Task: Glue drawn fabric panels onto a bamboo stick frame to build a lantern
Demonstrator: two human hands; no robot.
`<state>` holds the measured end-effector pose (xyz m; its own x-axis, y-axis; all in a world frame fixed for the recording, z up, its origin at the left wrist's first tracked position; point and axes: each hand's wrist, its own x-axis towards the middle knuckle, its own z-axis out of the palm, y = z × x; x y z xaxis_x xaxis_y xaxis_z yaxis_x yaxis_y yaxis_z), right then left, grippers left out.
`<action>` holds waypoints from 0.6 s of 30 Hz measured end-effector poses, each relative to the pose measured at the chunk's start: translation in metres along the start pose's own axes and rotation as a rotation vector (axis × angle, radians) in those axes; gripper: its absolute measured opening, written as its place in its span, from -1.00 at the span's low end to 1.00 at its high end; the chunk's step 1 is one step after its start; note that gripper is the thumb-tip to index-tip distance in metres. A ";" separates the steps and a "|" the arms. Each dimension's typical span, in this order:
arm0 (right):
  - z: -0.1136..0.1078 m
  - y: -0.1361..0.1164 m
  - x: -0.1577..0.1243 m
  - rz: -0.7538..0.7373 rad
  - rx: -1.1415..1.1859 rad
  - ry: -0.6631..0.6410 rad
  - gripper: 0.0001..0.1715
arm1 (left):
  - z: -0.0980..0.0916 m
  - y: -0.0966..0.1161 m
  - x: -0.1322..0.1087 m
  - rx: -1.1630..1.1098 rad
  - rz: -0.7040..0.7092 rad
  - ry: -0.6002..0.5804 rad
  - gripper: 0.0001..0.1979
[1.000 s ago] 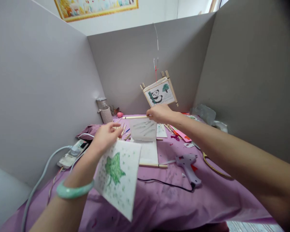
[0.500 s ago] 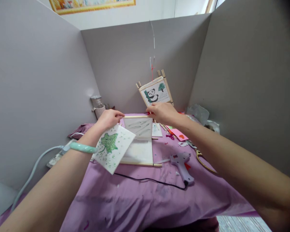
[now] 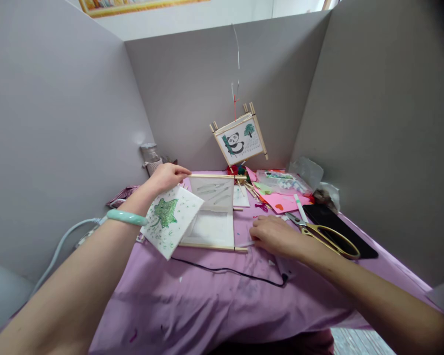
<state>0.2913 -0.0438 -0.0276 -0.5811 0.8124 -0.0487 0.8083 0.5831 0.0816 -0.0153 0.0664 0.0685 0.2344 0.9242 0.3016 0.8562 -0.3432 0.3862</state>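
Left hand [image 3: 166, 177], with one green bangle [image 3: 127, 217] on its wrist, has its fingers pinching the far edge of one leaf drawing [image 3: 170, 219]: white sheet, green leaf, green dots, tilted. It sits far left on the counter [image 3: 207, 305] and overlaps one paper panel [image 3: 211, 217]. The panel has two wooden sticks, one far and one near. Right hand [image 3: 277, 236] lies curled over one glue gun [image 3: 284, 268], mostly hidden; can't tell if it grips. One black cable [image 3: 225, 270] runs near. One pair of scissors [image 3: 329, 236] lies right. One panda picture [image 3: 240, 140] hangs far.
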 end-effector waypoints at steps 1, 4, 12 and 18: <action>-0.001 0.001 0.000 0.008 -0.001 -0.002 -0.85 | 0.000 0.000 0.000 -0.001 0.003 0.002 -0.68; -0.003 0.000 0.000 0.037 0.003 -0.012 -0.84 | 0.001 0.000 0.001 0.004 0.001 0.006 -0.67; -0.014 0.024 0.020 0.139 0.175 -0.067 -0.85 | -0.002 0.002 0.000 0.035 -0.002 -0.009 -0.67; -0.013 0.065 0.094 0.479 0.209 0.015 -0.65 | 0.000 -0.001 0.003 0.037 0.021 -0.017 -0.67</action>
<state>0.2884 0.0701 -0.0135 -0.1411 0.9892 -0.0405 0.9846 0.1360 -0.1095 -0.0154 0.0698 0.0694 0.2601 0.9196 0.2944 0.8673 -0.3565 0.3474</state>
